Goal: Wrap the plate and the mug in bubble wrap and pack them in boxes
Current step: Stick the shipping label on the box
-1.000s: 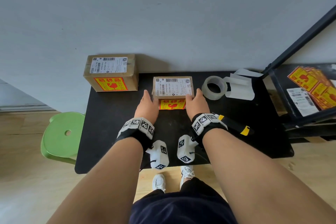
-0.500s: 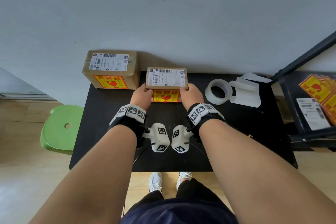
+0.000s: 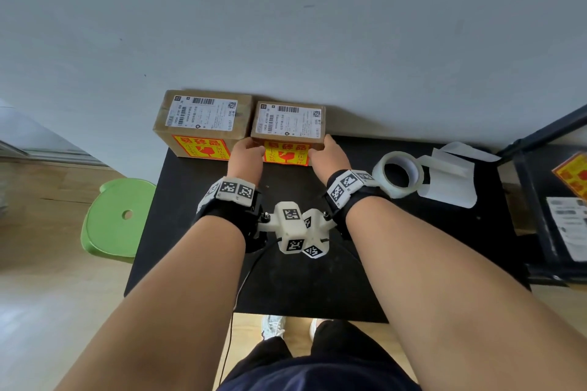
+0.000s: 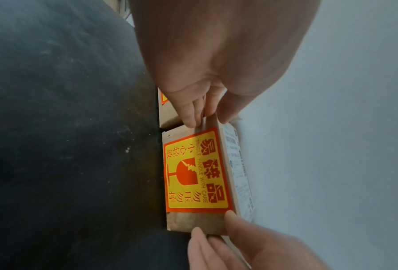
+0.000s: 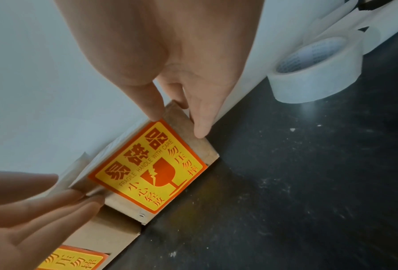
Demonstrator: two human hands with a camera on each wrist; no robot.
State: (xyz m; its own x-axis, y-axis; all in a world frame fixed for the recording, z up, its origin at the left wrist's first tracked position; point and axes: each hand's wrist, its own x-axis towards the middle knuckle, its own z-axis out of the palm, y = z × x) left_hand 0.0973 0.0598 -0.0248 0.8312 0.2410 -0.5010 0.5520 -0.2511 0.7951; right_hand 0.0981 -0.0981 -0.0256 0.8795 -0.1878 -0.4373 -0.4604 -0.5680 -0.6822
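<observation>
A small sealed cardboard box (image 3: 287, 124) with a shipping label on top and a yellow-red fragile sticker on its front stands at the back of the black table (image 3: 301, 279), against the wall. It sits right next to a larger sealed box (image 3: 203, 117) on its left. My left hand (image 3: 246, 152) grips its left end and my right hand (image 3: 327, 152) its right end. In the wrist views each thumb lies on the top edge and the fingers (image 4: 193, 117) (image 5: 200, 127) on the side. No plate or mug shows.
A roll of clear tape (image 3: 398, 174) lies right of the boxes, with white backing sheets (image 3: 448, 174) behind it. A black shelf (image 3: 533, 200) holding fragile stickers stands at the far right. A green stool (image 3: 117, 216) is left of the table.
Both hands carried the small box from the table's middle back to the wall, beside the larger box. They still hold its ends.
</observation>
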